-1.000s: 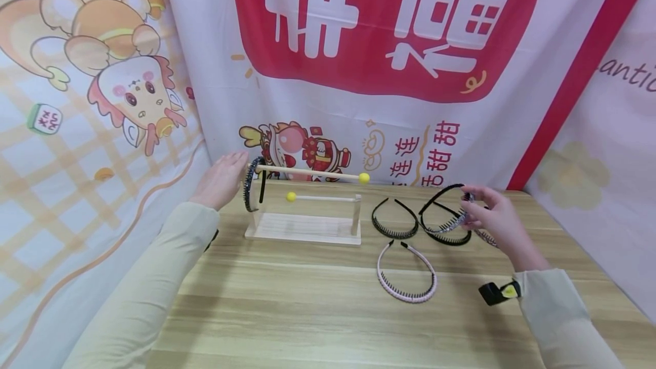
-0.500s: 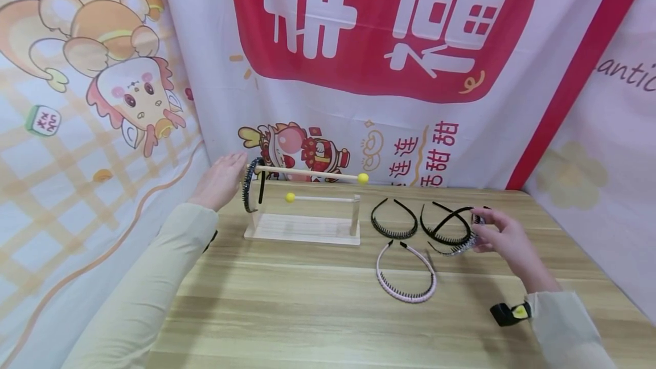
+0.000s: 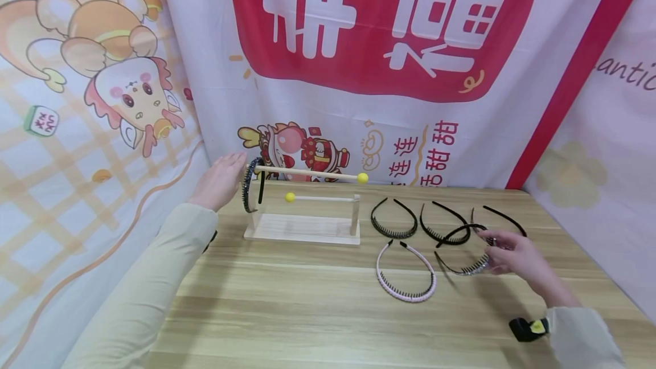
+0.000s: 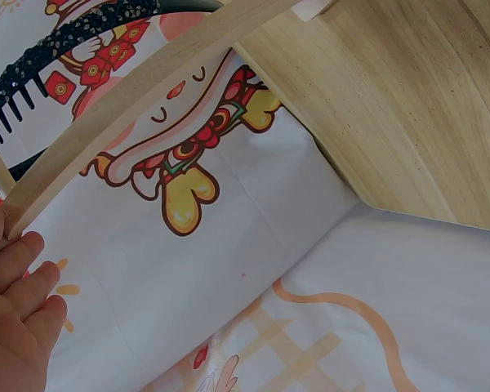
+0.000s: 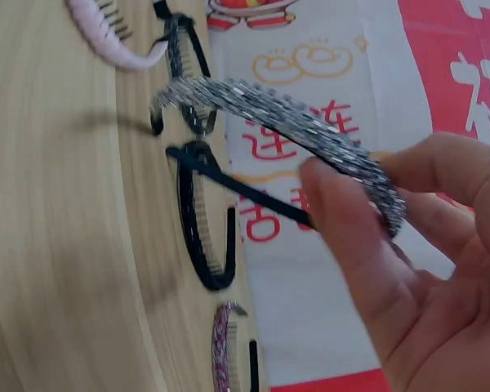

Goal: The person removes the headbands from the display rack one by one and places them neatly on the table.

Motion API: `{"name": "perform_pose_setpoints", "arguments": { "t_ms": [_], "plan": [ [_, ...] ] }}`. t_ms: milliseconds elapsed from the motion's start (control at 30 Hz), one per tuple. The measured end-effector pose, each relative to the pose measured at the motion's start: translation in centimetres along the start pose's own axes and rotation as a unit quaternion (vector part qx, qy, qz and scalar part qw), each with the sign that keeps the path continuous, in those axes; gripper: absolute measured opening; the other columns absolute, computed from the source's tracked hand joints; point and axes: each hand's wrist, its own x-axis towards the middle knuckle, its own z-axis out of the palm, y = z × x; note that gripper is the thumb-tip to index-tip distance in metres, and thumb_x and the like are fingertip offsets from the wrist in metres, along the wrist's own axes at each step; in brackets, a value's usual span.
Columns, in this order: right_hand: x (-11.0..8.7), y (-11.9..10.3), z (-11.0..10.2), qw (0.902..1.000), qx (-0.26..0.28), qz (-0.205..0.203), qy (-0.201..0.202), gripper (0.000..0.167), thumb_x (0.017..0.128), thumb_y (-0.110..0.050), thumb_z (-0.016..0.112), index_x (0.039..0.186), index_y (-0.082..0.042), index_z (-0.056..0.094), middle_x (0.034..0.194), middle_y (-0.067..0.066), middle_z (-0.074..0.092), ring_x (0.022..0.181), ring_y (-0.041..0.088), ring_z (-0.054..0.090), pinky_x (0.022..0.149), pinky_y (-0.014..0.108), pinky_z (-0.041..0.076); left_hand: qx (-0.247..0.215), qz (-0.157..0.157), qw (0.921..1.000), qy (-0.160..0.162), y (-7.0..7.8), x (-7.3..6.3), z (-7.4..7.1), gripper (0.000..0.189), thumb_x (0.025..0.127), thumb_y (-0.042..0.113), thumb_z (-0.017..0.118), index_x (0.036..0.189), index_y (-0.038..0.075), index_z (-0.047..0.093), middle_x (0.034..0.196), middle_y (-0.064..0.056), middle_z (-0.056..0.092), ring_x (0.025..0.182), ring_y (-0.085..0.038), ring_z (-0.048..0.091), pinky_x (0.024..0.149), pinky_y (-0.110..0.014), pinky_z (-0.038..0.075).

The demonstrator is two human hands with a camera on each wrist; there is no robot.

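My right hand [image 3: 520, 261] pinches a silver sequined headband [image 5: 286, 122] between thumb and fingers, above the table's right side. Its toothed inner edge [image 3: 475, 266] and black ends show in the head view. At the left, my left hand [image 3: 220, 181] rests its fairly straight fingers against the upright [image 4: 106, 139] of a small wooden stand [image 3: 307, 228]. A dark glittery toothed headband [image 3: 247, 189] hangs at the left end of the stand's upper rod [image 3: 312, 173], beside those fingers. A yellow ball [image 3: 363, 178] caps that rod's right end.
A lower rod [image 3: 325, 198] ends in another yellow ball [image 3: 290, 197]. On the wooden table [image 3: 287, 312] right of the stand lie a black headband [image 3: 394, 234], a second black headband [image 5: 198, 229], a pink headband [image 3: 407, 296] and a pink-and-silver sequined headband [image 5: 220, 351].
My right hand has moved right and toward the front edge with the silver headband, away from the second black headband. The left hand stays at the stand.
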Motion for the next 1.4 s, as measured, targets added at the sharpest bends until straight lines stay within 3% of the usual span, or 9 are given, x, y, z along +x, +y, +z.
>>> {"name": "perform_pose_setpoints", "arguments": {
  "t_ms": [133,267,467,667,900,1400],
  "plan": [
    [-0.6,0.5,-0.8,0.998,-0.028,0.037,-0.042,0.044,0.089,-0.011,0.06,0.129,0.0,0.046,0.085,0.016,0.053,0.068,0.032,0.063,0.062,0.042,0.057,0.003,0.002,1.0,-0.002,0.0,-0.1,0.0,0.045,0.092,-0.003,0.046,0.133,-0.013,0.034,0.133,-0.031,0.039,0.124,-0.043,0.035,0.109,-0.049,0.02],
    [-1.2,1.1,-1.4,0.9915,-0.04,0.066,-0.104,0.035,0.088,-0.014,0.062,0.122,-0.009,0.053,0.085,0.014,0.058,0.065,0.032,0.063,0.059,0.044,0.057,0.006,0.002,1.0,0.0,0.0,0.0,0.0,0.045,0.091,-0.003,0.047,0.133,-0.013,0.034,0.133,-0.031,0.039,0.124,-0.043,0.035,0.109,-0.049,0.02],
    [-1.8,2.3,-1.5,0.9791,-0.047,0.085,-0.179,0.031,0.089,-0.015,0.06,0.109,0.007,0.051,0.079,0.013,0.062,0.058,0.025,0.062,0.051,0.038,0.056,0.004,0.002,1.0,0.001,0.1,-0.1,-0.1,0.045,0.092,-0.002,0.046,0.133,-0.013,0.034,0.133,-0.031,0.039,0.124,-0.043,0.035,0.109,-0.049,0.02],
    [-2.3,3.9,-1.2,0.9683,-0.034,0.107,-0.223,0.019,0.091,-0.018,0.057,0.097,-0.001,0.057,0.076,0.012,0.063,0.055,0.019,0.061,0.044,0.023,0.05,0.002,0.0,1.0,-0.005,0.1,-0.2,-0.3,0.045,0.092,-0.002,0.046,0.134,-0.013,0.033,0.134,-0.031,0.038,0.125,-0.043,0.034,0.109,-0.049,0.019],
    [-2.7,5.2,-0.8,0.9636,-0.006,0.117,-0.24,0.019,0.092,-0.018,0.055,0.099,0.0,0.057,0.073,0.014,0.065,0.052,0.011,0.059,0.045,0.019,0.048,0.004,-0.002,1.0,-0.008,0.2,-0.2,-0.4,0.046,0.091,-0.003,0.047,0.134,-0.012,0.033,0.134,-0.03,0.038,0.125,-0.043,0.034,0.109,-0.049,0.019],
    [-2.8,5.3,-0.3,0.963,-0.003,0.113,-0.245,0.019,0.091,-0.017,0.056,0.098,0.0,0.059,0.071,0.011,0.064,0.052,0.011,0.059,0.044,0.018,0.047,0.004,-0.004,0.9999,-0.014,0.2,-0.3,-0.5,0.049,0.091,-0.003,0.049,0.135,-0.012,0.032,0.135,-0.03,0.037,0.126,-0.042,0.032,0.11,-0.048,0.018]
  ]
}}
